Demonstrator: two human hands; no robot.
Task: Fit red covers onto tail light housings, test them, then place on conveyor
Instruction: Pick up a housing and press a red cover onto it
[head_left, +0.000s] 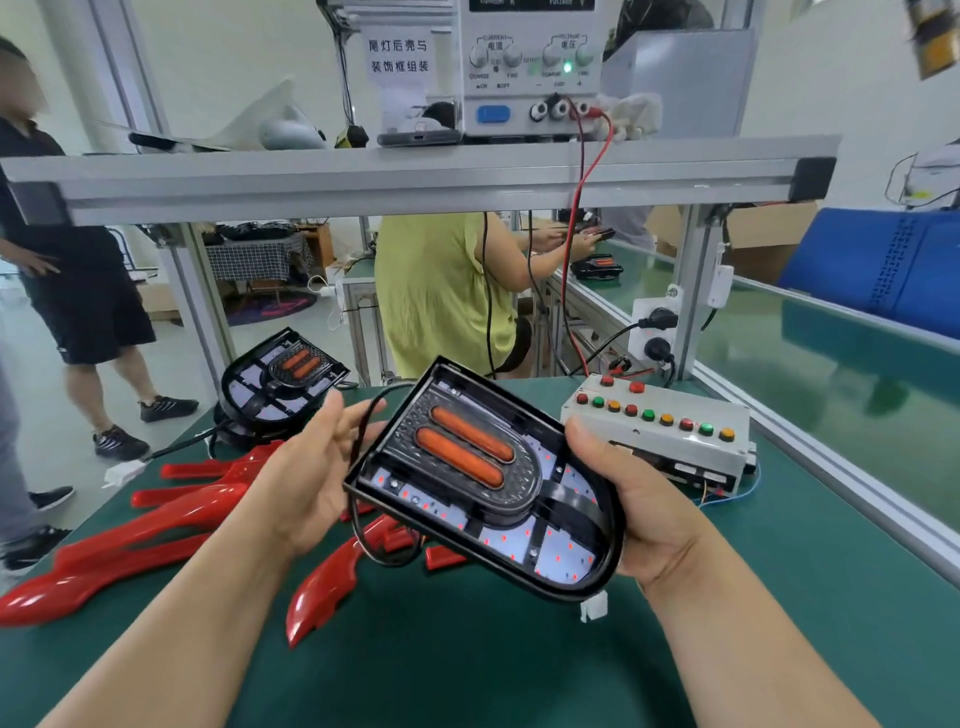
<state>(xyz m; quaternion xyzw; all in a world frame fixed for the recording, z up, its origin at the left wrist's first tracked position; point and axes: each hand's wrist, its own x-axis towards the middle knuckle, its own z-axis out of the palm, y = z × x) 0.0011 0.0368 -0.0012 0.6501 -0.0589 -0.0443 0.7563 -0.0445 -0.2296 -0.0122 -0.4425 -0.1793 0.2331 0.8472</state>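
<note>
Tail light housing (483, 488): uncovered, held above the green table (519, 665), centre. Judged light, rigid, LED board exposed; take by rim. Right hand (639, 519), 3 o'clock, clamps rim, thumb on top. Left hand (311, 467), 9 o'clock, fingers spread, cradles edge. Red covers (156, 530), 8 o'clock: glossy, likely slippery.

black tail light housing (524, 486) with two orange strips (460, 462) and red dots on white, glossy red covers (130, 540), dark green table mat (753, 649), grey box (670, 441) with red, green, amber buttons (648, 414)
</note>
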